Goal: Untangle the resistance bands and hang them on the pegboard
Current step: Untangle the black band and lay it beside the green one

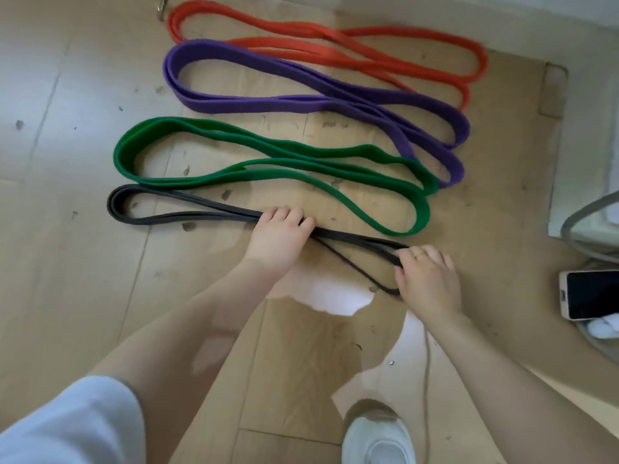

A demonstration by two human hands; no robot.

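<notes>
The thin, limp black band (201, 214) is held on the floor (67, 95) by both hands, the left hand (279, 237) closed at its middle and the right hand (427, 279) pinching its end loop, the best hold.

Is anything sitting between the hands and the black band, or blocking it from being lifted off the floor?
Nothing visible. Both the left hand and the right hand are already on the black band, which lies apart from the green band beside it. No pegboard shows in this view.
</notes>
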